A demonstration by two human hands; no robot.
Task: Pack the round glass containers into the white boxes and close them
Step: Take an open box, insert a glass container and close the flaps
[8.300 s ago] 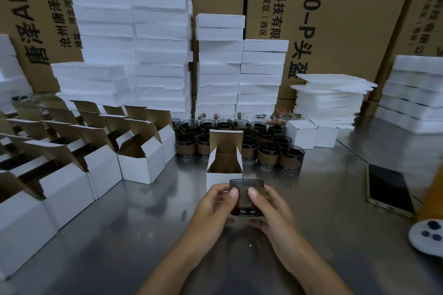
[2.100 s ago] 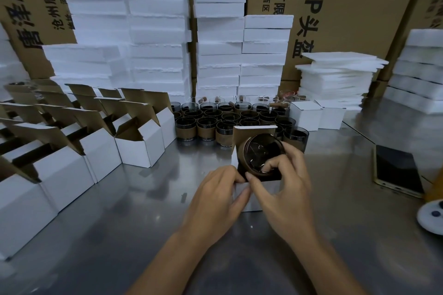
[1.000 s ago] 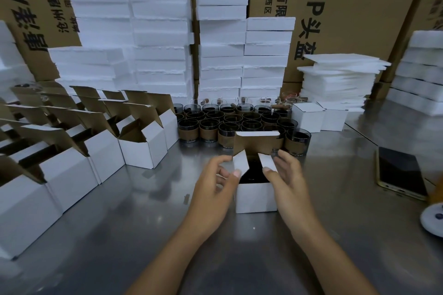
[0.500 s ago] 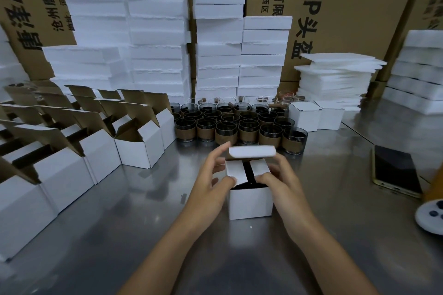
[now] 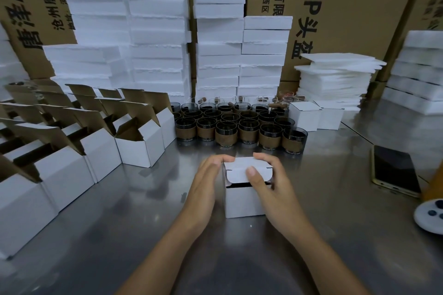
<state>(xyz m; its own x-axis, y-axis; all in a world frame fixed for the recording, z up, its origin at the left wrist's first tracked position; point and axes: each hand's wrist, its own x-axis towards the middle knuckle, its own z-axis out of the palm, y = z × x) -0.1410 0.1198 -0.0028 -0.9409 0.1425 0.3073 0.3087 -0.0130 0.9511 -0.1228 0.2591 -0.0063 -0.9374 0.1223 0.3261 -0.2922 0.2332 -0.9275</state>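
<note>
Fingers [image 5: 262,157] of the right hand [image 5: 273,187] curl over the lid [image 5: 237,163], thumb pressing its flap [image 5: 236,175]; the left hand's [image 5: 206,187] straight fingers brace the white box [image 5: 244,201]. The lid, raised a moment ago, now covers the glass container hidden inside. Only tucking the flap seems left.

Dark phone [image 5: 395,170], foam slab stacks [image 5: 155,31], brown cartons [image 5: 347,7], steel table [image 5: 96,235]

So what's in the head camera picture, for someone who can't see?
A left hand and right hand press the lid onto a white box on a metal table; its flap is untucked. Glass jars and open boxes stand behind.
</note>
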